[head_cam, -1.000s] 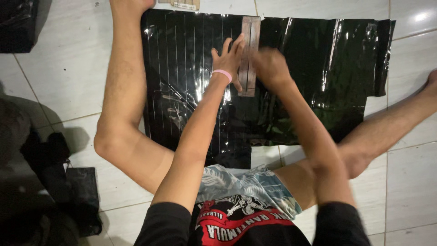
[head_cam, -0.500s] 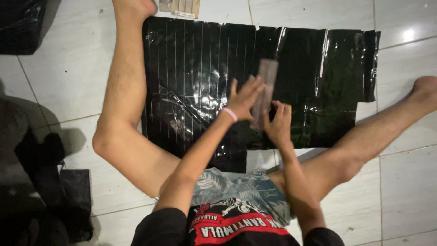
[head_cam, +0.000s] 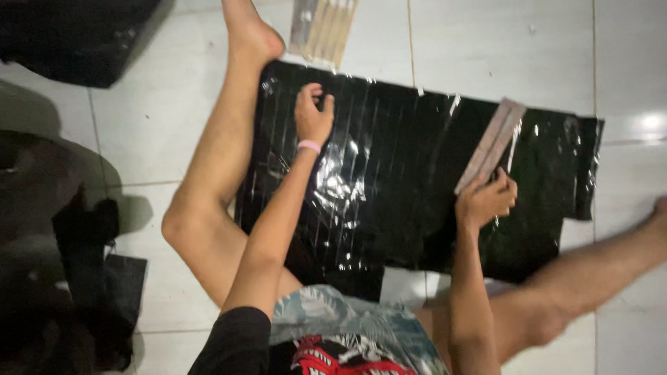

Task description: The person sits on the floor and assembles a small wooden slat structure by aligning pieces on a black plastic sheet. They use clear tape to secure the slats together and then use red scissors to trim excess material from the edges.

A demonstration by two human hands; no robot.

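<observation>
- you sit on the white tiled floor (head_cam: 486, 48) with your legs spread, and a black glossy plastic sheet (head_cam: 410, 187) lies flat between them.
- your left hand (head_cam: 313, 114) rests on the sheet near its upper left corner, fingers curled down onto the plastic; whether they pinch anything there is too small to tell.
- a pink band (head_cam: 308, 146) circles your left wrist.
- your right hand (head_cam: 486, 201) is well apart from the left, over on the right part of the sheet, fingers closed around the lower end of a flat, pale wooden-looking strip (head_cam: 490, 144).
- the strip runs slantwise up and to the right from your grip, its far end near the sheet's top edge; it lies on or just over the plastic, which one is unclear.
- the sheet shows fine pale parallel lines running across it, and bright glare near the middle.
- your left foot (head_cam: 251, 31) sits just beside the sheet's upper left corner.
- a bundle of pale slats (head_cam: 323, 28) lies on the tiles just beyond the sheet's top edge, close to that foot.
- dark bags or cloth (head_cam: 69, 42) lie off to your left, apart from the sheet.
</observation>
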